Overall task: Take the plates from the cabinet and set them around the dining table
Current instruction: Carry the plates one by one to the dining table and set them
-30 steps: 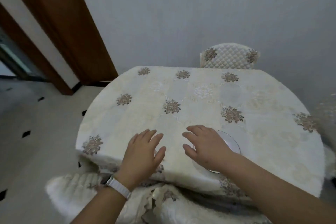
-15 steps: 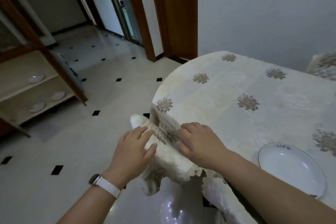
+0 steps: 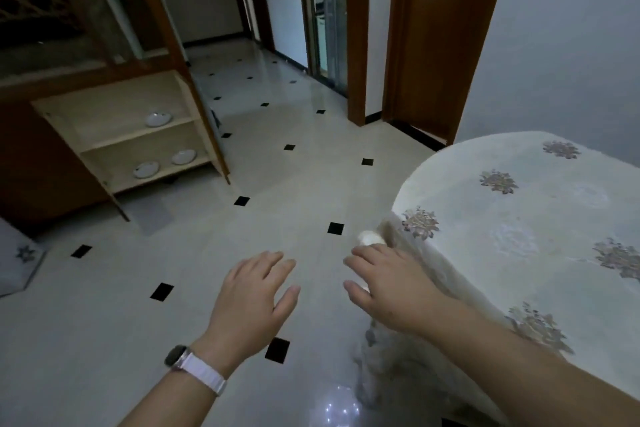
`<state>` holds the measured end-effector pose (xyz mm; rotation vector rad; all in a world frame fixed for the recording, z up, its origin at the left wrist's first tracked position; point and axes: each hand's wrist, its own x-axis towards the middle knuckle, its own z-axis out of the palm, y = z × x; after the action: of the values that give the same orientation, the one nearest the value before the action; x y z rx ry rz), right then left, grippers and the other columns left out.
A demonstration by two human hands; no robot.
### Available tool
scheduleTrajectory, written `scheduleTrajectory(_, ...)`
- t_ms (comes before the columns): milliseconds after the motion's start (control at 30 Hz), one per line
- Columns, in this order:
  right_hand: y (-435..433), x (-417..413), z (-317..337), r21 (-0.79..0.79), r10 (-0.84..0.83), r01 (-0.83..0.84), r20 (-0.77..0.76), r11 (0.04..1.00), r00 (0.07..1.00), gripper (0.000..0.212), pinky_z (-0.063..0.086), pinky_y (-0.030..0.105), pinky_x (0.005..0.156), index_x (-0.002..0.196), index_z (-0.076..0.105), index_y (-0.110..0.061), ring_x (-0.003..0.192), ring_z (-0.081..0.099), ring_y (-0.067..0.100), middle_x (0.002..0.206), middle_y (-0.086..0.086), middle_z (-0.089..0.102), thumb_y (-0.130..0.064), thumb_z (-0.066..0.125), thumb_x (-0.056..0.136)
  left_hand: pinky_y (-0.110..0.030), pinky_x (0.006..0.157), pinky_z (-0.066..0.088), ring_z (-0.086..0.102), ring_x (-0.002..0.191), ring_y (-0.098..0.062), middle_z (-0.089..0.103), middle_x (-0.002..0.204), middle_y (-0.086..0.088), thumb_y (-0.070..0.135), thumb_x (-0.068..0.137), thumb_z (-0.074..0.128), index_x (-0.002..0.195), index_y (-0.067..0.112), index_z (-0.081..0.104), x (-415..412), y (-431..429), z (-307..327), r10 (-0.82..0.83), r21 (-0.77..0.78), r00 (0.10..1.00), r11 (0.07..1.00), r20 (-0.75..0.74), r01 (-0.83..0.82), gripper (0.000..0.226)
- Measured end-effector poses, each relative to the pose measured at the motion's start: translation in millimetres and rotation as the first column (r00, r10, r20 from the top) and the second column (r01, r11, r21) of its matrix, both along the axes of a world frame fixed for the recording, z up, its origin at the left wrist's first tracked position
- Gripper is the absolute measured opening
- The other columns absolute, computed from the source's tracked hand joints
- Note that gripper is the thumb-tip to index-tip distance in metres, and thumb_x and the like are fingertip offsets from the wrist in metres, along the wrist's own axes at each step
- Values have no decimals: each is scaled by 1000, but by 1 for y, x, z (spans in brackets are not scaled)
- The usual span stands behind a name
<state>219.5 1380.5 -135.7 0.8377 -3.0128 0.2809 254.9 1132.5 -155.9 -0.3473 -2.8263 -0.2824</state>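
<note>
Plates remain in the open cabinet [image 3: 114, 135]: one [image 3: 158, 119] on the upper shelf, two [image 3: 146, 169] [image 3: 183, 157] below. Left hand [image 3: 250, 302] and right hand [image 3: 388, 291] are spread, empty, beside the dining table [image 3: 519, 236]. A walk over is judged next

three plates [image 3: 158, 119] on cabinet shelves [image 3: 114, 140]; tablecloth [image 3: 540, 225] covers table

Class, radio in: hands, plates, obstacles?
Left hand and right hand open, empty. Three plates in cabinet. Floor path unobstructed.
</note>
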Motion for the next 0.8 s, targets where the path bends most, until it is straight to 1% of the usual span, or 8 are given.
scheduleTrajectory(100, -57, -26, 3, 17, 49, -48, -34, 999, 998, 52, 42, 38, 95, 124, 58, -23, 117, 53, 22, 127, -2, 59, -52, 31, 91, -42, 96, 43, 59, 112, -24, 65, 120, -3, 46, 91, 44, 120, 20, 65, -19, -63, 4, 11, -18, 1000, 1000, -27, -11, 45)
scheduleTrajectory(200, -112, -47, 12, -30, 56, -59, -81, 998, 995, 44, 48, 37, 87, 116, 63, -21, 108, 59, 22, 116, -2, 65, -49, 40, 90, -47, 97, 45, 59, 114, -27, 65, 121, -5, 46, 91, 45, 118, 18, 66, -28, -120, 6, 48, 13, 998, 999, -45, -47, 44)
scheduleTrajectory(267, -147, -61, 19, -34, 92, -96, -90, 995, 992, 48, 46, 39, 93, 120, 61, -21, 114, 57, 23, 122, -2, 62, -51, 37, 91, -46, 98, 44, 59, 113, -26, 65, 121, -5, 45, 90, 46, 114, 18, 67, -35, -152, 9, 81, 19, 995, 997, -61, -80, 42)
scheduleTrajectory(333, -180, -76, 24, -13, 125, -126, -64, 992, 990, 55, 39, 39, 102, 131, 53, -23, 125, 48, 22, 133, -3, 55, -53, 29, 92, -42, 98, 42, 58, 111, -24, 65, 121, -4, 45, 90, 47, 114, 19, 66, -42, -182, 10, 117, 20, 990, 993, -77, -116, 40)
scheduleTrajectory(400, -207, -89, 23, -15, 142, -144, -65, 990, 988, 59, 35, 39, 105, 135, 50, -25, 130, 43, 21, 138, -3, 51, -55, 24, 91, -40, 97, 40, 57, 111, -23, 65, 119, -3, 45, 89, 48, 115, 19, 66, -48, -207, 8, 142, 26, 986, 990, -89, -140, 40)
scheduleTrajectory(500, -242, -111, 15, -45, 178, -183, -84, 982, 980, 57, 39, 40, 101, 131, 53, -23, 125, 47, 23, 133, -2, 54, -55, 27, 91, -40, 96, 39, 57, 111, -24, 65, 118, -4, 44, 89, 48, 114, 19, 66, -58, -235, 4, 182, 26, 979, 983, -92, -180, 40)
scheduleTrajectory(633, -281, -150, 11, -20, 248, -250, -88, 968, 965, 53, 41, 39, 98, 127, 55, -24, 121, 50, 23, 130, -2, 56, -54, 30, 91, -44, 97, 43, 58, 111, -26, 65, 119, -5, 45, 89, 49, 116, 20, 66, -78, -265, -2, 238, 26, 969, 971, -62, -237, 41)
scheduleTrajectory(800, -315, -210, -2, -19, 330, -334, -104, 943, 938, 46, 46, 40, 90, 120, 59, -23, 113, 56, 24, 122, -2, 61, -50, 35, 92, -43, 97, 43, 59, 111, -25, 65, 120, -3, 45, 89, 49, 116, 20, 67, -125, -294, -11, 300, 16, 953, 954, -29, -300, 40)
